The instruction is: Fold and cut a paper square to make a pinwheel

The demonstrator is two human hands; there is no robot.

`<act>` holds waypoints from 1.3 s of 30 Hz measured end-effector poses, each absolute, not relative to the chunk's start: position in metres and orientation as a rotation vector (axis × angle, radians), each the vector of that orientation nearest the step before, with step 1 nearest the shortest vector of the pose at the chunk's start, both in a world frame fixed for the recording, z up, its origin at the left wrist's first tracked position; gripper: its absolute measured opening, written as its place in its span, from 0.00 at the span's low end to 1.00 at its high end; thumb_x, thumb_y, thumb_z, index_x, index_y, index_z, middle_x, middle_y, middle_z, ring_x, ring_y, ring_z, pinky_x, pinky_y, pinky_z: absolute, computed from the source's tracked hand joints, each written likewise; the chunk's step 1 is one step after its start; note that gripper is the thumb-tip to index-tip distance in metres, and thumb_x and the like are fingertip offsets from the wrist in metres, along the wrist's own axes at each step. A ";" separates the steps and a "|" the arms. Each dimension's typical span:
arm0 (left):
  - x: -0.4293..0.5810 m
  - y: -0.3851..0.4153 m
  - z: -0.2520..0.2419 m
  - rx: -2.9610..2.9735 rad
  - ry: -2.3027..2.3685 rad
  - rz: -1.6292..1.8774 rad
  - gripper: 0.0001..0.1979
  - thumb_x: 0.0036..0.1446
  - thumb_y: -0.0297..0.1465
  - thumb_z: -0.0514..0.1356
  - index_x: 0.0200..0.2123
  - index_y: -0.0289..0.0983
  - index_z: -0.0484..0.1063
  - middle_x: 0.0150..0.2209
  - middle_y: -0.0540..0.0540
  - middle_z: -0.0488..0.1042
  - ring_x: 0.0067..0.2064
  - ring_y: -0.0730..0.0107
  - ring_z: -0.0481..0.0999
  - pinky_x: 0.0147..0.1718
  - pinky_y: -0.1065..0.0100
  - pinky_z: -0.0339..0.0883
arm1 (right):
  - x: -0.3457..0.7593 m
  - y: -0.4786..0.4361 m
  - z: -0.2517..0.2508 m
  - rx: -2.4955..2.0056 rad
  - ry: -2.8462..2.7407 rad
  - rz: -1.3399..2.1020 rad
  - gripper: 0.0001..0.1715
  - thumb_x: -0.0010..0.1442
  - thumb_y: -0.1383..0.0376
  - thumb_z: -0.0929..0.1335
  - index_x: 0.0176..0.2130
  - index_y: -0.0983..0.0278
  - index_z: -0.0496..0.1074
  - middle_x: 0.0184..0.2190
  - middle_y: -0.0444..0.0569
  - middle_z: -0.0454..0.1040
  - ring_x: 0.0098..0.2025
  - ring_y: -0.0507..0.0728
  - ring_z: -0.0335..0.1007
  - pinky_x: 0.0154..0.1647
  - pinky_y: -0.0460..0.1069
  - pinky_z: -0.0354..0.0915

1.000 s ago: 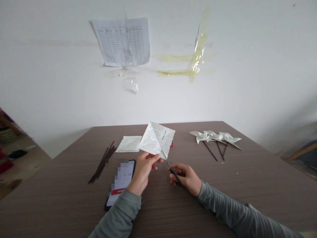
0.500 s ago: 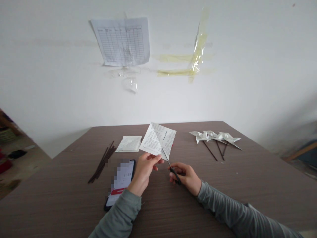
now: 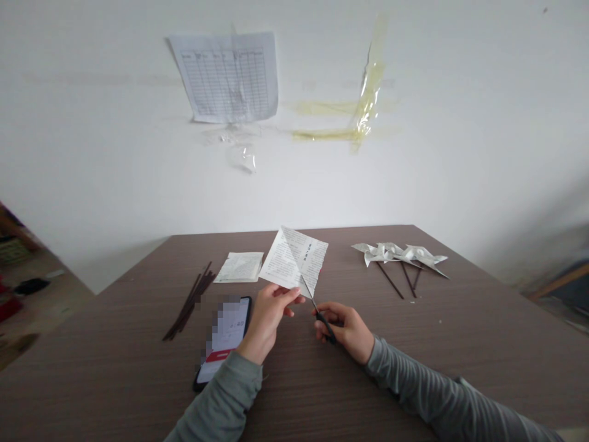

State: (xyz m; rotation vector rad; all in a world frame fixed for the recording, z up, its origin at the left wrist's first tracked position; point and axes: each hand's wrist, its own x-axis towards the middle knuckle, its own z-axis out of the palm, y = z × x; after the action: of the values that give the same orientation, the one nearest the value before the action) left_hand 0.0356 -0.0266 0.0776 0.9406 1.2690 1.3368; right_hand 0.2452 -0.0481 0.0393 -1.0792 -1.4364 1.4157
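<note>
A square sheet of printed paper [image 3: 288,261] with a diagonal crease is pinched along its lower edge by my left hand [image 3: 271,310], thumb on top. My right hand [image 3: 347,328] grips black-handled scissors [image 3: 326,325]. Their blades reach into the paper's lower corner, along the diagonal line. Part of the scissor handle is hidden by my fingers. Just left of the sheet lies a stack of paper squares [image 3: 239,268]. Several paper pinwheels [image 3: 393,252] on dark sticks rest at the right back of the table.
Dark thin sticks [image 3: 188,304] lie in a bundle on the left of the brown table [image 3: 359,399]. A phone [image 3: 225,344] with a lit screen sits beside my left forearm. The white wall behind bears a taped printed sheet [image 3: 230,77] and yellowed tape [image 3: 368,104].
Both hands, the paper and the scissors stay almost still. The digits on the phone's screen have changed.
</note>
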 end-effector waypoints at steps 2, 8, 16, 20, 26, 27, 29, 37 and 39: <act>0.036 -0.027 0.078 0.945 1.267 1.338 0.11 0.53 0.26 0.85 0.34 0.39 0.88 0.34 0.45 0.93 0.34 0.60 0.94 0.23 0.74 0.69 | 0.245 -0.048 0.039 -1.086 -1.440 1.406 0.43 0.44 0.28 0.92 0.41 0.54 0.88 0.28 0.56 0.88 0.31 0.74 0.88 0.38 0.66 0.86; 0.035 -0.028 0.078 0.950 1.263 1.334 0.10 0.54 0.26 0.84 0.34 0.38 0.88 0.35 0.44 0.94 0.35 0.59 0.95 0.25 0.73 0.70 | 0.245 -0.049 0.041 -1.082 -1.439 1.417 0.43 0.44 0.29 0.92 0.41 0.54 0.88 0.28 0.55 0.87 0.31 0.75 0.88 0.39 0.67 0.87; 0.034 -0.028 0.078 0.969 1.274 1.314 0.12 0.55 0.27 0.85 0.34 0.39 0.86 0.35 0.44 0.93 0.37 0.56 0.96 0.26 0.71 0.71 | 0.244 -0.048 0.042 -1.083 -1.427 1.424 0.44 0.41 0.27 0.93 0.41 0.53 0.86 0.28 0.54 0.87 0.30 0.74 0.86 0.38 0.68 0.84; 0.034 -0.027 0.078 0.981 1.285 1.288 0.12 0.56 0.26 0.85 0.33 0.39 0.85 0.33 0.44 0.92 0.37 0.57 0.95 0.25 0.72 0.69 | 0.244 -0.048 0.039 -1.074 -1.429 1.415 0.44 0.43 0.27 0.92 0.41 0.53 0.87 0.29 0.56 0.88 0.30 0.74 0.87 0.38 0.68 0.83; 0.035 -0.028 0.077 0.990 1.269 1.283 0.12 0.57 0.26 0.85 0.32 0.39 0.85 0.33 0.44 0.92 0.36 0.57 0.95 0.25 0.73 0.70 | 0.245 -0.048 0.039 -1.069 -1.417 1.405 0.42 0.46 0.30 0.92 0.42 0.54 0.87 0.29 0.56 0.87 0.30 0.72 0.86 0.38 0.67 0.84; 0.035 -0.028 0.077 0.989 1.269 1.283 0.12 0.56 0.26 0.85 0.32 0.39 0.85 0.33 0.44 0.92 0.36 0.57 0.95 0.25 0.73 0.70 | 0.244 -0.048 0.040 -1.068 -1.419 1.405 0.42 0.45 0.30 0.92 0.42 0.54 0.87 0.29 0.55 0.87 0.31 0.72 0.86 0.38 0.67 0.83; 0.036 -0.028 0.077 0.985 1.267 1.282 0.13 0.55 0.27 0.85 0.32 0.39 0.85 0.33 0.43 0.92 0.36 0.57 0.95 0.25 0.72 0.69 | 0.244 -0.048 0.041 -1.068 -1.429 1.404 0.42 0.45 0.29 0.92 0.42 0.53 0.86 0.29 0.55 0.86 0.31 0.73 0.86 0.38 0.67 0.83; 0.036 -0.029 0.077 0.986 1.258 1.285 0.12 0.53 0.29 0.85 0.33 0.39 0.86 0.34 0.44 0.93 0.36 0.57 0.95 0.25 0.72 0.69 | 0.244 -0.048 0.041 -1.075 -1.445 1.392 0.44 0.44 0.26 0.91 0.41 0.52 0.86 0.28 0.54 0.86 0.31 0.74 0.86 0.38 0.68 0.83; 0.036 -0.029 0.077 0.986 1.255 1.285 0.12 0.54 0.29 0.86 0.34 0.39 0.87 0.34 0.44 0.93 0.37 0.57 0.95 0.26 0.72 0.69 | 0.244 -0.048 0.041 -1.079 -1.449 1.391 0.44 0.44 0.26 0.91 0.41 0.52 0.86 0.28 0.54 0.86 0.32 0.75 0.87 0.38 0.68 0.84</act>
State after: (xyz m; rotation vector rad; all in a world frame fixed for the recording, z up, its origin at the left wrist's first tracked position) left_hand 0.0360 -0.0286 0.0771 0.9860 1.2548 1.2855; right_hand 0.2444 -0.0475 0.0408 -1.0786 -1.4486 1.3906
